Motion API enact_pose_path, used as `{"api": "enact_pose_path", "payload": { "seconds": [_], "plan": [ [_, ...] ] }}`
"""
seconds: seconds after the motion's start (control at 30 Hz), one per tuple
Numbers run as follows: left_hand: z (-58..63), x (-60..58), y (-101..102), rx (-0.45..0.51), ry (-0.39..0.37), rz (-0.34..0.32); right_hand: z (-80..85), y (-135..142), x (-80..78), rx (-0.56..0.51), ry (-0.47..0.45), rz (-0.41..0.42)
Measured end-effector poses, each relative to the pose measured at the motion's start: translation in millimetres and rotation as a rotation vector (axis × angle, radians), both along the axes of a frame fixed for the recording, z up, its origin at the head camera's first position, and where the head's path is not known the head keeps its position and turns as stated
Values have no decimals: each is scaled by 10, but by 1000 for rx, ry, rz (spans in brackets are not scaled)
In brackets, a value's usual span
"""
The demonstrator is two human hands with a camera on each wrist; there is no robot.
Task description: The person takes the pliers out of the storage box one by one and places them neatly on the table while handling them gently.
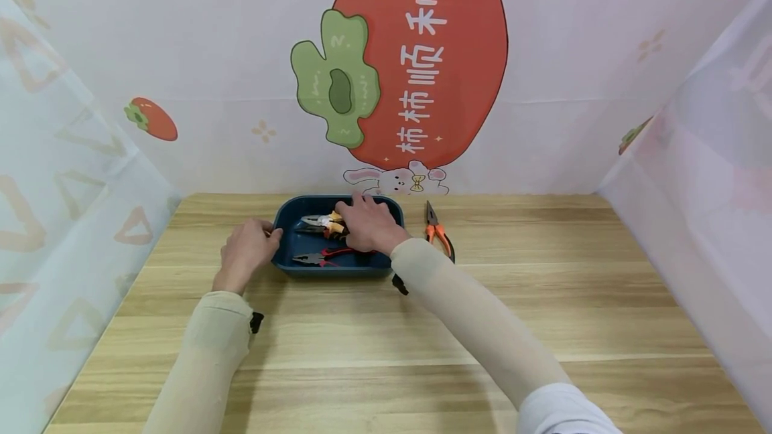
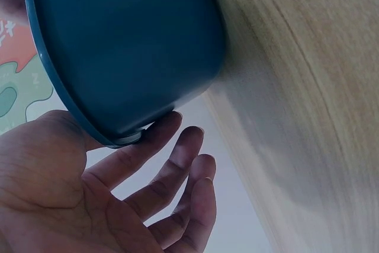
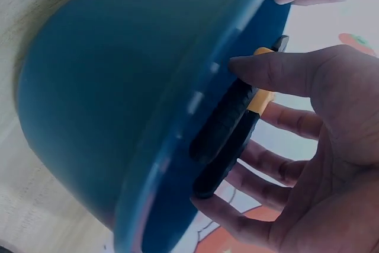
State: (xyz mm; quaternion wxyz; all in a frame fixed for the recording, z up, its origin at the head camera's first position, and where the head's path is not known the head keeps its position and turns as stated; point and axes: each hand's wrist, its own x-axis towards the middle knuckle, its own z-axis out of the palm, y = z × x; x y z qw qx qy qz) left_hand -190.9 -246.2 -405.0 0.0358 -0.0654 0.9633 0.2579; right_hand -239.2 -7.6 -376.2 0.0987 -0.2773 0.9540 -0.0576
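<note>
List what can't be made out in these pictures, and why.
Head view: part of the handles of the red-handled pliers, behind the right grip.
Head view: one handle end of the orange-handled pliers, behind the right sleeve.
Left wrist view: whatever lies inside the tray, behind its wall.
Right wrist view: the middle of the yellow-and-black pliers, behind the thumb.

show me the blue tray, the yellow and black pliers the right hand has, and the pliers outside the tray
Blue tray (image 1: 334, 272): head view, on its near outer wall
Yellow and black pliers (image 3: 222, 124): right wrist view, on a black handle
Orange-handled pliers (image 1: 433, 226): head view, where the handles meet
</note>
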Motion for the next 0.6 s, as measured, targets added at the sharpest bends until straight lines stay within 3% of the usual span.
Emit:
{"api": "enact_pose_path", "payload": {
  "seconds": [0.6],
  "plan": [
    [9,-7,-1,6,-17,-4,285,196,249,-70,106,32]
  ]
}}
